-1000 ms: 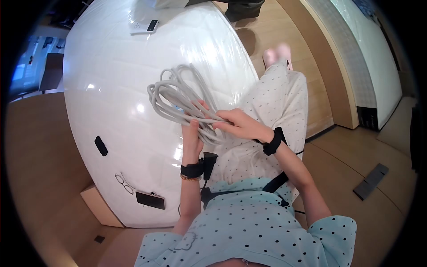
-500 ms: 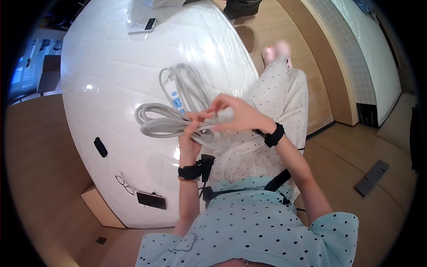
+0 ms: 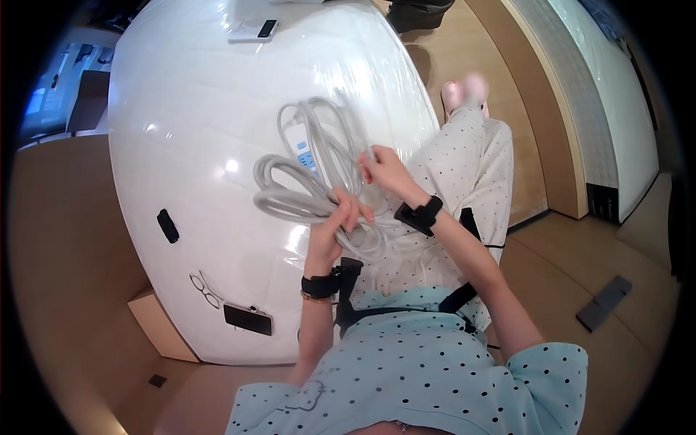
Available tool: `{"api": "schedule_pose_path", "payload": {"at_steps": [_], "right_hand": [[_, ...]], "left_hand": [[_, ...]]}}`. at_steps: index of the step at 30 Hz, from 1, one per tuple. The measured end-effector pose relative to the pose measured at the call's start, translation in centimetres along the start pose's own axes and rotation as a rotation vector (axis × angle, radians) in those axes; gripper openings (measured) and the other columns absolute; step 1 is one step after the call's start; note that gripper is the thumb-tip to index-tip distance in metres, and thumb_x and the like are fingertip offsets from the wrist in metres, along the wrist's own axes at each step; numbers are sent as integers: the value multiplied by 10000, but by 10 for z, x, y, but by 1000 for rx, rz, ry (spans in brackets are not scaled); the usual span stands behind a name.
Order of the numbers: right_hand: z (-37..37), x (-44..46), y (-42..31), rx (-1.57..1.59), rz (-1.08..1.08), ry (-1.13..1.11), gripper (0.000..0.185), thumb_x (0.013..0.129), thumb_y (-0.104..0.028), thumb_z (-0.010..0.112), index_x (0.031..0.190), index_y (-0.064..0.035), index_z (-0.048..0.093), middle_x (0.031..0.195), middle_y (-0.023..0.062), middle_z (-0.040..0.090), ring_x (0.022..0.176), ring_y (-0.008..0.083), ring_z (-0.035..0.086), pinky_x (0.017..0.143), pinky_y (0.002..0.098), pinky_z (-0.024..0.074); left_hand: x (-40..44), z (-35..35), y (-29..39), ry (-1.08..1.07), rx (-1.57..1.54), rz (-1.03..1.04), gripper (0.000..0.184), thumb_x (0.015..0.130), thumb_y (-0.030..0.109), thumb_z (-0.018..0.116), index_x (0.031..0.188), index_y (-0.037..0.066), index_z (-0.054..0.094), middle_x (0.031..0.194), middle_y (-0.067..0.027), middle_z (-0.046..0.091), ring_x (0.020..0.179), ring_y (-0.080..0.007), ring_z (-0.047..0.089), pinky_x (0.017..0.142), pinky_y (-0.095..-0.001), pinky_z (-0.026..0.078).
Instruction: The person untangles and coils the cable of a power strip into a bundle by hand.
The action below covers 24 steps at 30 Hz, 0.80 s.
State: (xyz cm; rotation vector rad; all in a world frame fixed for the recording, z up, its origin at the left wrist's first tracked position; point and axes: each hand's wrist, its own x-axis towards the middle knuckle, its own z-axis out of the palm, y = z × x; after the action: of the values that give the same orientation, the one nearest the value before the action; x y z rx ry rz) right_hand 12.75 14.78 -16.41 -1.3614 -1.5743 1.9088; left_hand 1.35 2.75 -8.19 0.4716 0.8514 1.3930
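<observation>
A looped bundle of grey cable (image 3: 286, 199) is gripped by my left hand (image 3: 339, 221), its coils sticking out to the left over the plastic-covered mattress (image 3: 203, 109). My right hand (image 3: 386, 172) is closed at the right side of the coils, pinching a grey length of the cable near its fingertips. Beyond both hands lies a white power strip (image 3: 303, 148) with blue sockets, partly covered by further loops of the same grey cable. Some loops hang below my left hand, above my lap.
On the mattress lie a phone (image 3: 248, 319), glasses (image 3: 206, 290), a small black object (image 3: 167, 226) and a white device with a dark screen (image 3: 254, 30). Another person's dark-clothed leg (image 3: 419, 14) stands at the far edge. A grey flat piece (image 3: 605, 303) lies on the floor.
My right hand has moved slightly right and away from my left hand, drawing a cable length with it. My left hand still holds the bundle. The view has shifted a little.
</observation>
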Motion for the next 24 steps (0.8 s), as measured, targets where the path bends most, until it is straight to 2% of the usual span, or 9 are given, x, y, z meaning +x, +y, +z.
{"api": "schedule_pose_path", "payload": {"at_steps": [3, 5, 8, 9, 11, 14, 16, 21, 24], "right_hand": [[-15, -30, -17, 172, -204, 116, 133, 874, -125, 503, 875, 7, 484, 643, 131, 601, 532, 202, 582, 485, 310, 422], [-22, -51, -28, -26, -290, 74, 108, 878, -89, 468, 914, 12, 465, 671, 160, 598, 564, 259, 592, 516, 347, 437], [-26, -70, -42, -389, -493, 38, 87, 860, -49, 444, 923, 11, 449, 707, 197, 591, 643, 345, 590, 572, 408, 448], [-26, -73, -44, -523, -569, 31, 82, 851, -37, 441, 918, 9, 446, 718, 208, 588, 675, 373, 586, 593, 430, 450], [-22, -74, -43, -456, -521, -48, 150, 823, -8, 453, 973, -11, 451, 758, 209, 582, 721, 403, 563, 617, 450, 439], [-22, -74, -44, -539, -447, -98, 224, 799, 1, 462, 1021, -30, 462, 786, 206, 589, 740, 405, 564, 623, 458, 433], [-23, -76, -43, -582, -426, -95, 246, 795, -8, 465, 1039, -33, 467, 790, 199, 598, 734, 397, 573, 618, 456, 436], [-17, -82, -44, -704, -374, -119, 336, 795, -20, 458, 1131, -25, 466, 762, 167, 620, 704, 384, 588, 616, 446, 454], [-9, -94, -68, -1012, -261, -342, 442, 771, -12, 487, 1210, -15, 432, 897, 186, 618, 772, 363, 600, 641, 436, 468]], "left_hand": [[8, -2, 1, 237, -45, -81, 244, 927, 267, 504, 761, 99, 442, 595, 5, 427, 737, -190, 555, 818, -361, 437], [16, -4, -2, 382, -36, -100, 259, 948, 281, 474, 775, 89, 455, 620, -1, 447, 753, -188, 567, 777, -325, 459], [24, 4, -3, 417, -24, -117, 235, 941, 220, 488, 778, 51, 480, 646, -22, 512, 748, -168, 600, 664, -274, 464], [25, 7, -5, 374, 17, -108, 223, 947, 217, 474, 815, 38, 498, 696, -36, 540, 769, -170, 602, 680, -281, 471], [22, 10, -11, 292, 101, -93, 227, 958, 210, 446, 889, 11, 532, 797, -62, 594, 811, -174, 605, 713, -295, 485], [18, 17, -20, 518, 32, -113, 261, 964, 200, 426, 1040, -22, 540, 990, -98, 608, 892, -175, 594, 774, -311, 497], [12, 7, -24, 408, -111, -125, 264, 951, 189, 460, 1090, -23, 533, 1050, -97, 591, 936, -167, 580, 811, -306, 491], [7, 21, -25, 463, 21, -95, 241, 888, 142, 578, 1073, -9, 548, 1069, -73, 584, 927, -140, 566, 815, -269, 468], [9, 10, -31, 490, -4, -143, 236, 854, 122, 624, 1046, 7, 551, 1073, -73, 581, 917, -135, 559, 813, -250, 449]]}}
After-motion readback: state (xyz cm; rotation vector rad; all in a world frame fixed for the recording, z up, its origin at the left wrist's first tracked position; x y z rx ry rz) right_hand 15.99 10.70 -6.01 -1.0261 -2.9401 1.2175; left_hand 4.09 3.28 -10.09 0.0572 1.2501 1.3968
